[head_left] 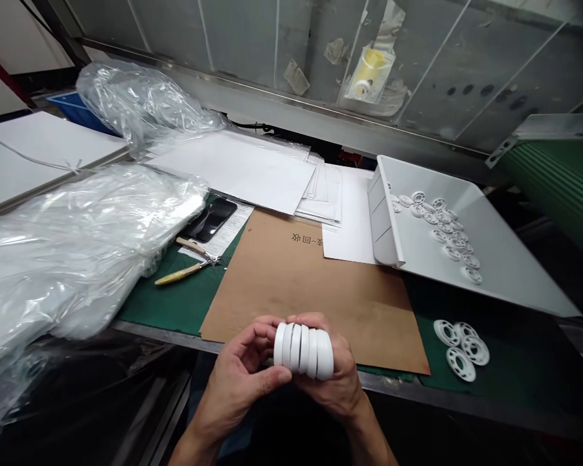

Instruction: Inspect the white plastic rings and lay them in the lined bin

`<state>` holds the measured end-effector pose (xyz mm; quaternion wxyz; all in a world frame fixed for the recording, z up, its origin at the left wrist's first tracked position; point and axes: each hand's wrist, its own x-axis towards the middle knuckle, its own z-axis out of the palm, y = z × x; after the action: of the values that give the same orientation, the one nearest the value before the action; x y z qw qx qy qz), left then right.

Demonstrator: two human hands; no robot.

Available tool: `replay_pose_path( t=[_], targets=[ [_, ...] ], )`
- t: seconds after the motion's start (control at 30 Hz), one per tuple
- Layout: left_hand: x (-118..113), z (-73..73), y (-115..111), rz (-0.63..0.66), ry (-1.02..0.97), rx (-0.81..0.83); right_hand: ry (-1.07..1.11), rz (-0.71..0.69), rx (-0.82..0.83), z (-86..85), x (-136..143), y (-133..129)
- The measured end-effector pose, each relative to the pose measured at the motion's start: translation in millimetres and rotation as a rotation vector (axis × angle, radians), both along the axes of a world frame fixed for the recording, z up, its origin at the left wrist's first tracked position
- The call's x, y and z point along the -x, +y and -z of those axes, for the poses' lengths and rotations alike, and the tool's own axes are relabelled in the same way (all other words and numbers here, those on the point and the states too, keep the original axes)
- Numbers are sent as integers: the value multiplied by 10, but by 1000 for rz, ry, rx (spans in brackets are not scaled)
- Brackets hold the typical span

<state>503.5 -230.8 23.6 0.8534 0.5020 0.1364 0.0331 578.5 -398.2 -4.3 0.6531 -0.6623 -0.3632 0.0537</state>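
Note:
A stack of several white plastic rings (304, 351) lies sideways between my two hands, just past the near edge of the bench. My left hand (250, 362) grips its left end, with the thumb along the lower side and the fingers above. Around the right end, my right hand (337, 366) is closed. Narrow gaps show between some of the rings. Beyond the hands lies a brown cardboard sheet (315, 291). To the right, several loose white slotted discs (461, 366) rest on the green mat.
A white tray (427, 252) at the right holds several similar discs. Cutting pliers (189, 262) and a black phone (210, 219) lie left of the cardboard. Clear plastic bags (78, 239) cover the left side. White sheets (238, 168) sit at the back, and a green ribbed conveyor (558, 175) stands far right.

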Motion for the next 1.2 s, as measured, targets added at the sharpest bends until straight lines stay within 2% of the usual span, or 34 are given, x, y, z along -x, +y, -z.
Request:
replay_pose_path(
  t=[0.33,0.67,0.93,1.2],
  targets=[
    [4,67,41,43,-46,-95,-21,-6,-2,-6,-32,1],
    [25,136,31,40,-69,-119,-69,6,-29,-27,-43,12],
    [41,54,44,64,-69,-180,-69,-16,-46,-19,-28,9],
    [33,41,28,69,-92,-209,-59,-12,-45,7,-13,-23]
  ],
)
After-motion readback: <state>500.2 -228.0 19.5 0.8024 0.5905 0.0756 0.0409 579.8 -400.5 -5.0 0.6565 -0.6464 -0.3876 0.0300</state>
